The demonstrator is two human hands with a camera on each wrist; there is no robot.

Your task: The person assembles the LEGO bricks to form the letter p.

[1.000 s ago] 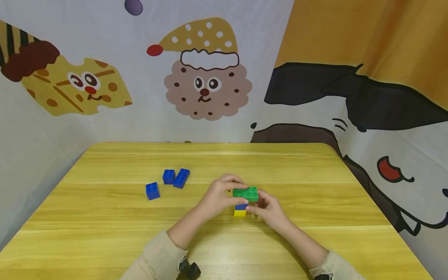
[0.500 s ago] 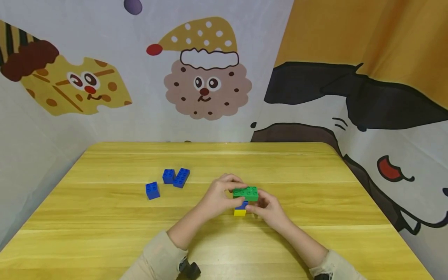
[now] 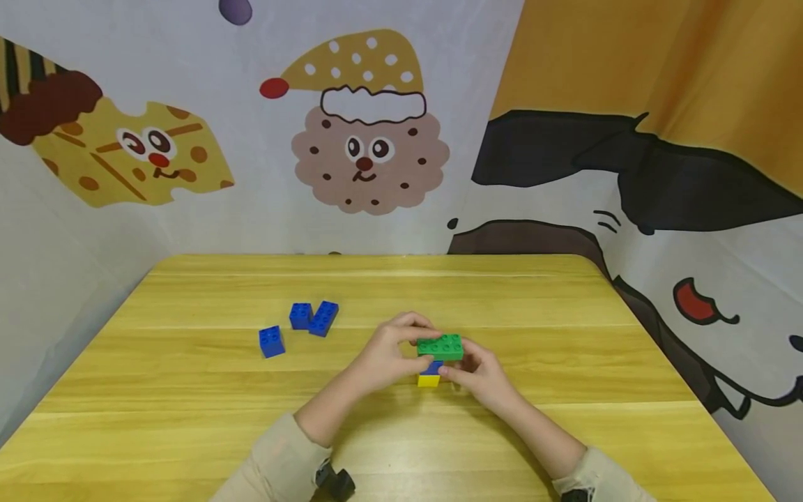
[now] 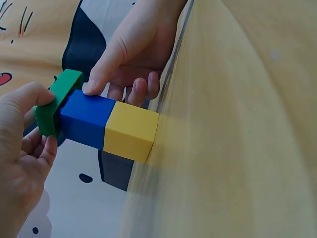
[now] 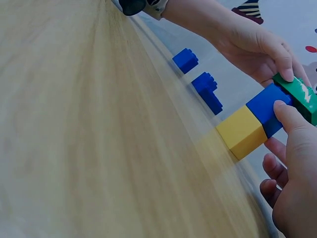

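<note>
A yellow block stands on the table with a blue block stacked on it. At the top of this stack is a long green brick, slightly tilted in the left wrist view. Some blue studs still show beneath it, and whether it is pressed home I cannot tell. My left hand pinches the green brick between thumb and fingers from the left. From the right, my right hand grips the blue block, its thumb on the near face and its other fingers partly hidden behind.
On the left of the wooden table lie a blue square block, another blue square block and a longer blue brick beside it. A cartoon-printed cloth hangs behind the table.
My left thumb has slid a little to the left along the green brick, so more of the blue block shows. The stack and my right hand stay nearly in place.
</note>
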